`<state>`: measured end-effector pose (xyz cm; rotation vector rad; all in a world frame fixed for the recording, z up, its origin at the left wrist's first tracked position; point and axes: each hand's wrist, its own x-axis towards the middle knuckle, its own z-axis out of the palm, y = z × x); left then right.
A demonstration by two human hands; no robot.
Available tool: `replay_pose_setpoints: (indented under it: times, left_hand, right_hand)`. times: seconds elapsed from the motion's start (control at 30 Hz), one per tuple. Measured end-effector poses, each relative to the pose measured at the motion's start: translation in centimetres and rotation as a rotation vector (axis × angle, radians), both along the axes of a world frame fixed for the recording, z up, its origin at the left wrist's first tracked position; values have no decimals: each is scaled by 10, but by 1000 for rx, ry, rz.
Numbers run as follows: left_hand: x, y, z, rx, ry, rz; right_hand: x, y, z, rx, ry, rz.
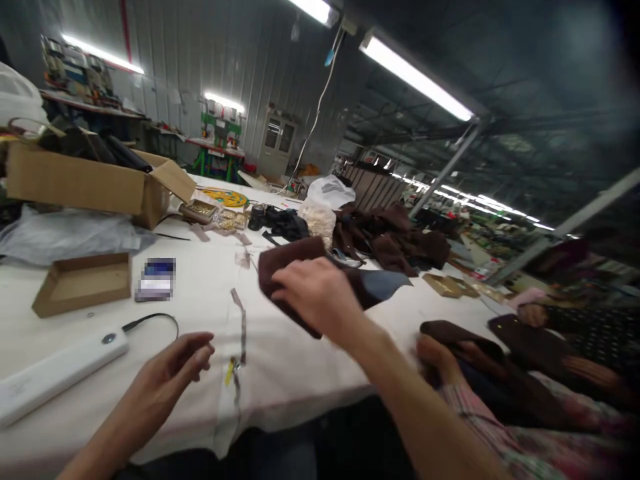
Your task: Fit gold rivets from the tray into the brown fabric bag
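Note:
My right hand (315, 293) is closed on a dark brown leather piece (295, 257), which it holds just above the white table (210, 280). A grey-blue lining flap (385, 283) sticks out to the right of it. My left hand (175, 367) hovers low over the table's near edge with its fingers loosely curled and nothing visible in them. It is close to a thin strip with a yellow tag (239, 347) lying on the cloth.
A white power bank with a black cable (60, 370) lies at the near left. Beyond it are a shallow cardboard tray (83, 283), a large open cardboard box (100, 183) and a pile of brown leather pieces (395, 240). Another person's hand (437, 357) holds dark material at the right.

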<state>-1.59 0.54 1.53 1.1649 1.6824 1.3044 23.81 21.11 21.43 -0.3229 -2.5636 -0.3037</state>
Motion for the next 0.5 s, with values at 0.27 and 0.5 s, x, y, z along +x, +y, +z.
replay_pose_setpoints:
  times: [0.27, 0.5]
  left_hand:
    - [0, 7, 40, 26, 131, -142]
    - [27, 90, 66, 80, 320, -319]
  right_hand:
    - [19, -68, -137, -219, 132, -399]
    - [17, -54, -107, -320, -43, -682]
